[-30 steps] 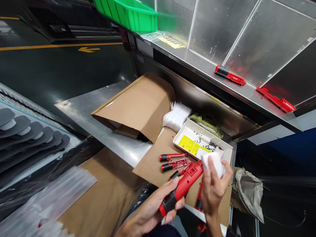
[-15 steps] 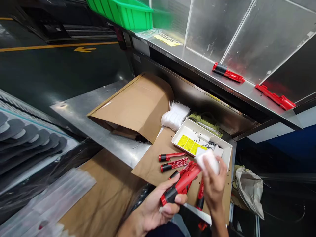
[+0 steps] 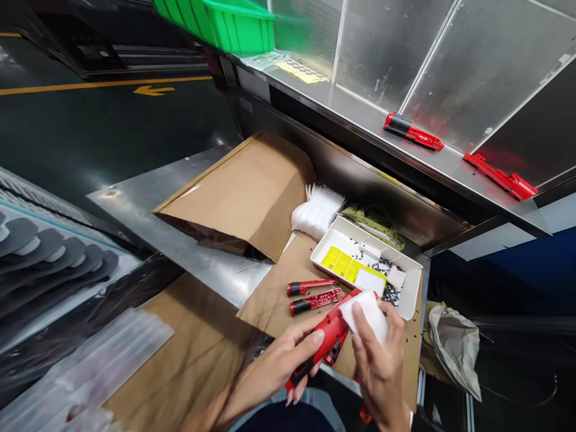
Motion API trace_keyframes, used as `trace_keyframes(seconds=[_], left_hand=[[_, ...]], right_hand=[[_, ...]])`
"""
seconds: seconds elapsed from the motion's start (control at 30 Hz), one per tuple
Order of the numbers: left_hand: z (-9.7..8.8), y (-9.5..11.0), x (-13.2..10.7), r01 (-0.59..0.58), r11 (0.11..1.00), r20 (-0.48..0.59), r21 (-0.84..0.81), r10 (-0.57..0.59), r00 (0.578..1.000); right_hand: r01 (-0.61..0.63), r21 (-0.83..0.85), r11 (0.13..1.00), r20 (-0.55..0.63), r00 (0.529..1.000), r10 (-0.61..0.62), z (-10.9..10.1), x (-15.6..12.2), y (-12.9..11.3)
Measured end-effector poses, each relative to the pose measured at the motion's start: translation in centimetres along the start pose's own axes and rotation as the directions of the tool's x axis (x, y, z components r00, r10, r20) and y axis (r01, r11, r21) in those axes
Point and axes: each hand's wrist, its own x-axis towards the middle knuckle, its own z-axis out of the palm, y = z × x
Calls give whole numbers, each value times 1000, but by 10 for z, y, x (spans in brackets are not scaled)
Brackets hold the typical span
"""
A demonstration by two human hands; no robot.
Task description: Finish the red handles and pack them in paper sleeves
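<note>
My left hand [image 3: 297,348] is closed around a red and black plastic housing [image 3: 330,327], which slants up to the right over the cardboard. A folded white wipe [image 3: 366,315] is pinched in my right hand [image 3: 380,354] and lies against the upper end of that housing. Beyond my hands, a red and black housing half [image 3: 317,300] with its ribbed inside showing rests on the cardboard sheet [image 3: 270,309], beside a second, slimmer housing [image 3: 310,286]. Other red parts under my hands are mostly hidden.
A white tray [image 3: 411,303] holds a yellow label, white pads and small black bits. Behind it sits a stack of white wipes [image 3: 317,210]. A large cardboard box [image 3: 243,192] stands left. Two red housings [image 3: 414,131] lie on the metal shelf [image 3: 351,108], near a green bin [image 3: 238,27].
My right hand has brought the white wipe down onto the end of the red housing. My left hand has shifted its grip farther up the housing, which has moved slightly lower.
</note>
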Motion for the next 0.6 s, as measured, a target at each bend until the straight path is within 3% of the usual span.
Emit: trace_keyframes(seconds=[0.1, 0.17, 0.23, 0.3, 0.37, 0.43, 0.5, 0.53, 0.6], left_hand=[[-5, 9, -8, 21, 955, -68, 295, -1, 998], [-12, 17, -14, 23, 926, -57, 376, -1, 998], [-25, 25, -17, 18, 928, 53, 371, -41, 998], [-44, 31, -17, 71, 941, 237, 330, -156, 959], [-62, 32, -12, 186, 924, 456, 335, -332, 826], [-76, 26, -4, 277, 871, 620, 405, -485, 617], [-81, 17, 5, 308, 837, 706, 452, -547, 450], [-81, 13, 10, 311, 831, 731, 460, -554, 398], [-77, 7, 19, 315, 827, 762, 466, -556, 333]], right_hand=[[-23, -6, 1000, 18, 1000, 23, -3, -1, -4], [-12, 29, 999, 89, 996, 10, -7, -2, -2], [-10, 112, 994, 196, 980, -12, -13, -6, 6], [-63, 215, 975, 251, 968, 8, -22, -14, 18], [-137, 350, 927, 293, 956, 30, -30, -26, 26], [-184, 522, 833, 368, 930, -25, -35, -40, 27], [-219, 675, 704, 441, 885, -148, -36, -52, 19], [-236, 728, 644, 463, 861, -209, -36, -57, 13], [-275, 784, 557, 488, 827, -278, -34, -64, 0]])
